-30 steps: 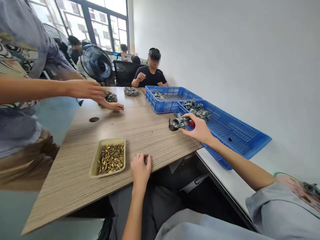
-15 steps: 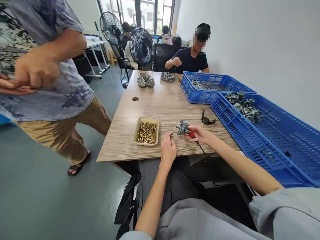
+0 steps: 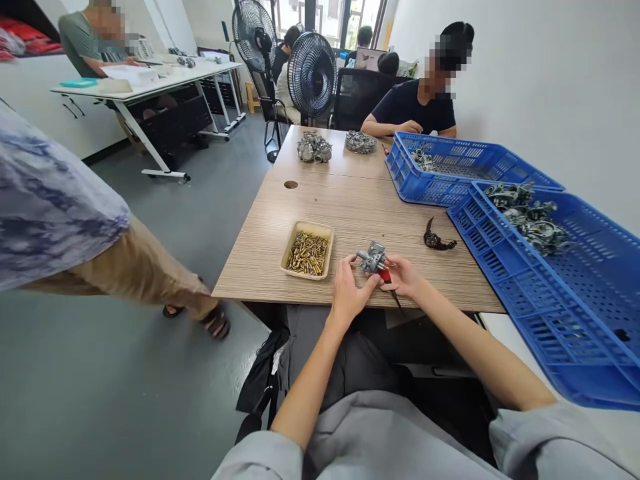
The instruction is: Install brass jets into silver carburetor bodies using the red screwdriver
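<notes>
Cupped around the metal casting, the left hand has closed in since the earlier frame. Leftmost, a person's trouser leg stands beside the bench; next, a cream tray holds brass pieces. Above the near edge, the right hand grasps the casting and a red-handled tool. Beyond lie a black part and blue crate.

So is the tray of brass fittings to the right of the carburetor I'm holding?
No, the tray stands to the left of the carburetor, beside your left hand.
</notes>
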Demonstrator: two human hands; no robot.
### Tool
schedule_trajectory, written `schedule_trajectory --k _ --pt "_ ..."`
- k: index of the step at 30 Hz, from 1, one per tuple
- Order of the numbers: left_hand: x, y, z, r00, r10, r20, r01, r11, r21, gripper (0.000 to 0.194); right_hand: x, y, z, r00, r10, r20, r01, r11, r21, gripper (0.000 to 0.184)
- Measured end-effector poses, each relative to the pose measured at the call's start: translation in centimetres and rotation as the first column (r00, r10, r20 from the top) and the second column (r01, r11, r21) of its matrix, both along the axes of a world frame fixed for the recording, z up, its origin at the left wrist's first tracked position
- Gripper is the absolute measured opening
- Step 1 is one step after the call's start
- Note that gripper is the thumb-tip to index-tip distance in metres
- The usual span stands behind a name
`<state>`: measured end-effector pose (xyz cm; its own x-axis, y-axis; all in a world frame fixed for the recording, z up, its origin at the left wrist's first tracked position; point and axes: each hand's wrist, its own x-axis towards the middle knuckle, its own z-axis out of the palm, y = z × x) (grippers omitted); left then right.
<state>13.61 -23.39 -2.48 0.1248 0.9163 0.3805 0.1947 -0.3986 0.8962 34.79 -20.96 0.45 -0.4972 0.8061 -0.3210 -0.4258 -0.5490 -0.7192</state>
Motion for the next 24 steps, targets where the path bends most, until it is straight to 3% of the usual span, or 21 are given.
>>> schedule_trajectory --k 3,9,16,24 --pt "0.2 0.0 0.1 1.0 0.016 0.018 -0.015 0.999 -0.041 0.068 -0.2 0.1 0.1 1.0 -0.02 0.016 0.02 1.0 -0.007 0.028" --pt "0.5 0.6 0.5 1.0 0.014 0.026 -0.013 0.999 -0.035 0.114 -0.3 -0.3 0.0 0.997 -0.027 0.07 0.027 1.0 0.006 0.029" --pt "1.5 2.0 3.0 0.988 -0.123 -0.095 0.131 0.988 0.08 0.096 -0.5 -1.1 -0.7 0.983 -0.155 0.101 0.153 0.988 0.028 0.035" --pt "1.4 4.6 4.2 0.933 -0.193 -0.304 0.221 0.973 0.061 0.079 0.8 -1.2 0.3 0.946 -0.129 0.299 0.107 0.99 0.087 0.051"
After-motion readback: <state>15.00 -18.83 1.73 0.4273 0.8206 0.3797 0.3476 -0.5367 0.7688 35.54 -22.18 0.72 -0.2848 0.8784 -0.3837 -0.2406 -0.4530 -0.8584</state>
